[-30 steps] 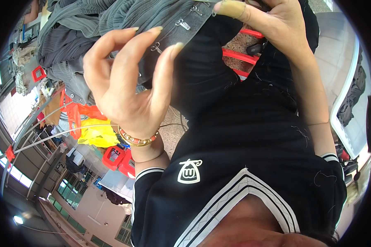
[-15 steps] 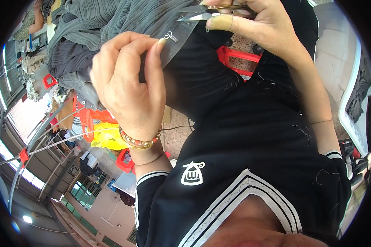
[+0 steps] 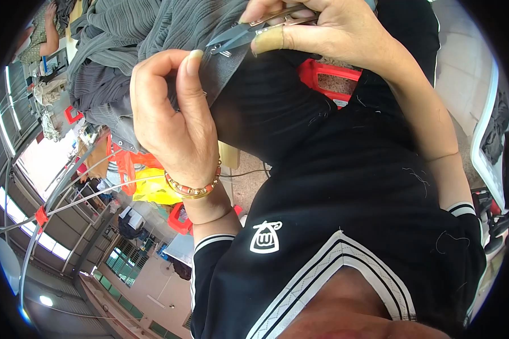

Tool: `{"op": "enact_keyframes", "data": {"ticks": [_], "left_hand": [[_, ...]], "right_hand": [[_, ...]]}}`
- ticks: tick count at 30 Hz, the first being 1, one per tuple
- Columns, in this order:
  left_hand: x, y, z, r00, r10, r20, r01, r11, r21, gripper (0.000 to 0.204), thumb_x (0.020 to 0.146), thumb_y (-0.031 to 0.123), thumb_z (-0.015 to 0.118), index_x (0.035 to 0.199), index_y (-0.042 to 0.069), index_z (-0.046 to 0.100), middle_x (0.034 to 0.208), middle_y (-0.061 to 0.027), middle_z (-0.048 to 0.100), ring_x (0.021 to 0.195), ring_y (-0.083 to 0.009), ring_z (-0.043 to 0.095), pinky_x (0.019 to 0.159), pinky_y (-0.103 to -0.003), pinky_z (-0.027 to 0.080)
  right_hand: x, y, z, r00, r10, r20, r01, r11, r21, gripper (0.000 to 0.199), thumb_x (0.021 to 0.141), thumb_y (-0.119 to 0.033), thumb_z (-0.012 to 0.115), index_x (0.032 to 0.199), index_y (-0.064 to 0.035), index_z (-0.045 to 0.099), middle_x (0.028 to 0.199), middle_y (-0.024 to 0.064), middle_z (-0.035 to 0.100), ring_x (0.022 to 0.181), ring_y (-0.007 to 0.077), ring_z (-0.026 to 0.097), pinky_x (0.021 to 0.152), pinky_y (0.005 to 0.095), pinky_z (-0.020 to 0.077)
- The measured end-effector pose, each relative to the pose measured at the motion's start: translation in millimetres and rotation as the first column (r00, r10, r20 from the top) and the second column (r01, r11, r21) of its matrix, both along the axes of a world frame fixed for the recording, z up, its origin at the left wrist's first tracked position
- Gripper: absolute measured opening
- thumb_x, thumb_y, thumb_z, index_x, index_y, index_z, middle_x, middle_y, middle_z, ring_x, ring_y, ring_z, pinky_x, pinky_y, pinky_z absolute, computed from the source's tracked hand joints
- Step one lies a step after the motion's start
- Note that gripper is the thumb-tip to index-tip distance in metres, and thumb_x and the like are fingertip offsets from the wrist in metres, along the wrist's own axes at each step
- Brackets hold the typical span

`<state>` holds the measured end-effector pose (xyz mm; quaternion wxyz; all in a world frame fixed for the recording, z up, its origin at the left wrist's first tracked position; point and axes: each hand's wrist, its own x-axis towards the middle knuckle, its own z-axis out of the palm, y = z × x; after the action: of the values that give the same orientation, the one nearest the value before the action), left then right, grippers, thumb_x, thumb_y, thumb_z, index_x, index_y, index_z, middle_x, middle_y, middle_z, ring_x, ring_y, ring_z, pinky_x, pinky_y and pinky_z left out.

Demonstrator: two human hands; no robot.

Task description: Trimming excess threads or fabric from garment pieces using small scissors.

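My left hand (image 3: pixel 172 110) pinches the edge of a grey pleated garment (image 3: pixel 158 25) between thumb and forefinger. From there a smooth, darker strip (image 3: pixel 230 70) of the garment stretches over my lap. On this strip, just past my left thumb, sits a small silver metal fitting (image 3: pixel 224 53), perhaps a hook. My right hand (image 3: pixel 339 37) is closed around a pair of thread snips (image 3: pixel 234 38), with a tan wrap on the thumb. The blades are parted, and their tips reach the fitting close to my left fingertips. Whether they touch it, I cannot tell.
Black-clothed legs lie under the garment, with a red plastic stool or crate (image 3: pixel 322 76) beyond them. To the right stands a white bin (image 3: pixel 488 152) holding dark cloth. Red and yellow bags (image 3: pixel 152 186) are at the left. Another person's arm (image 3: pixel 51 37) shows far left.
The snips have moved left and down to the metal fitting. My left thumb, earlier at the fitting, is now a little left of it. The strip has shifted left.
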<state>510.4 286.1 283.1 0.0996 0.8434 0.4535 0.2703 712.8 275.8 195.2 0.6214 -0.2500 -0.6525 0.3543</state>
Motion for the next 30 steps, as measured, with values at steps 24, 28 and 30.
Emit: {"op": "enact_keyframes", "data": {"ticks": [24, 28, 30], "left_hand": [[-20.4, -1.4, -4.6, 0.978, -0.192, -0.086, 0.2, 0.974, 0.103, 0.039, 0.068, 0.013, 0.087, 0.097, 0.003, 0.062, 0.098, -0.0117, 0.059, 0.092, -0.0246, 0.057, 0.077, -0.033, 0.048], [-40.7, -9.3, -10.9, 0.995, -0.087, -0.043, 0.092, 0.989, 0.119, 0.041, 0.064, 0.017, 0.09, 0.094, 0.005, 0.064, 0.096, -0.0091, 0.057, 0.09, -0.0246, 0.056, 0.079, -0.034, 0.046], [-52.8, -10.6, -14.4, 0.996, -0.084, 0.002, 0.083, 0.991, 0.107, 0.039, 0.065, 0.016, 0.089, 0.093, 0.005, 0.064, 0.094, -0.009, 0.057, 0.089, -0.0244, 0.056, 0.079, -0.034, 0.046]], "right_hand": [[10.1, -7.4, 6.4, 0.986, -0.002, -0.165, -0.081, 0.865, -0.496, 0.02, 0.087, -0.003, 0.072, 0.103, -0.0011, 0.061, 0.089, -0.0004, 0.064, 0.077, 0.0029, 0.058, 0.068, 0.0163, 0.0451], [10.1, -9.7, -5.0, 0.967, -0.08, -0.24, -0.062, 0.845, -0.531, 0.021, 0.086, -0.003, 0.073, 0.103, -0.0025, 0.062, 0.089, -0.0021, 0.063, 0.074, 0.0004, 0.054, 0.064, 0.0148, 0.0407], [13.6, -11.3, -0.4, 0.986, -0.029, -0.165, -0.062, 0.85, -0.523, 0.022, 0.086, -0.003, 0.073, 0.104, -0.0023, 0.062, 0.089, -0.0023, 0.063, 0.074, 0.0, 0.054, 0.064, 0.0145, 0.0399]]}}
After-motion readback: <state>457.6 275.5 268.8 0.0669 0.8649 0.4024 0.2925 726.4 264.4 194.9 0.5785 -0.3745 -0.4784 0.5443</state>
